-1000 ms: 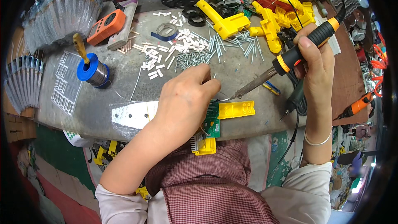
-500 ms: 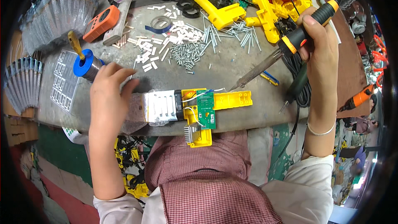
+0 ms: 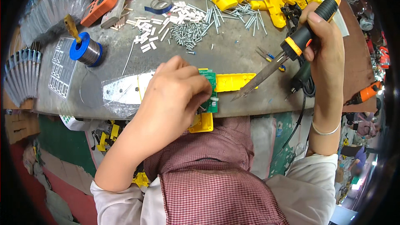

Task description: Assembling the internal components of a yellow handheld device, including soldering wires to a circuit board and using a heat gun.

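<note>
My right hand (image 3: 323,37) grips a soldering iron (image 3: 298,41) with a black and orange handle. The iron slants down to the left, its tip above the bench close to a yellow plastic housing (image 3: 233,82). A green circuit board (image 3: 212,105) lies in that housing. My left hand (image 3: 179,85) bends over the board's left side, fingers closed together; what they pinch is hidden. A small pale end shows beside the fingertips. Left of this hand, a flat white bar-shaped piece (image 3: 123,91) lies in clear plastic, partly under my wrist.
A blue solder spool (image 3: 92,54) stands at left with a yellowish handle in it. White sleeves (image 3: 143,37), screws (image 3: 187,33) and a tape roll (image 3: 160,5) lie beyond. Yellow housings (image 3: 273,4) fill the far right. Small cutters (image 3: 271,56) and a black-handled tool (image 3: 301,77) lie near the iron.
My left hand has moved right, from beside the solder spool to the circuit board, and its fingers have closed. The right hand still holds the iron. The whole view has shifted slightly.
</note>
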`<state>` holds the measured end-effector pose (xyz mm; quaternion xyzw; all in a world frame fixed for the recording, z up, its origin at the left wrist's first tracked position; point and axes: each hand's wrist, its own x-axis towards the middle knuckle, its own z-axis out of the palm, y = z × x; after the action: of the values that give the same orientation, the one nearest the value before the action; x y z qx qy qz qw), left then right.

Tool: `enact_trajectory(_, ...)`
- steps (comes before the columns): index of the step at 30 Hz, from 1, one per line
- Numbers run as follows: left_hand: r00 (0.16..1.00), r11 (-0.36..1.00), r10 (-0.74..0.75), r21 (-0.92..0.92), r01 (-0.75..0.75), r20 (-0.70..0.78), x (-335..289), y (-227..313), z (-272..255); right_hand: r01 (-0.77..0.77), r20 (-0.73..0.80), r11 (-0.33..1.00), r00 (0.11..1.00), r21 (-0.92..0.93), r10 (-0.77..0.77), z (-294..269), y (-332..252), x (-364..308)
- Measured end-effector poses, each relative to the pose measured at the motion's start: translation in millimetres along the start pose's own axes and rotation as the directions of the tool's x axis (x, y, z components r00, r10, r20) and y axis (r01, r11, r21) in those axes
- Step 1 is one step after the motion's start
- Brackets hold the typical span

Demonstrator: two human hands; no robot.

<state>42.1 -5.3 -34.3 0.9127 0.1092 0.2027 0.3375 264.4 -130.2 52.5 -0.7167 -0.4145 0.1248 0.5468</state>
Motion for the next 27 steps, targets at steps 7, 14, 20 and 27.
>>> enact_trajectory(7, 1.0, 0.99, 0.028, 0.14, -0.028, 0.004, -6.9, 3.0, 10.8, -0.239, 0.099, 0.959, 0.969, 0.149, 0.226, 15.8, 34.0, 3.0)
enact_trajectory(14, 1.0, 0.988, 0.018, 0.154, -0.021, 0.024, -7.7, 2.1, 10.0, -0.381, 0.167, 0.914, 0.919, 0.14, 0.357, 29.0, 68.3, 15.0)
enact_trajectory(20, 0.999, 0.988, 0.032, 0.15, -0.033, 0.01, -8.3, 1.9, 10.9, -0.363, 0.274, 0.927, 0.905, 0.098, 0.325, 33.4, 69.8, 16.7)
enact_trajectory(27, 0.999, 0.988, 0.037, 0.152, -0.04, 0.018, -7.7, 1.7, 11.5, -0.393, 0.305, 0.916, 0.884, 0.077, 0.353, 35.2, 75.3, 21.1)
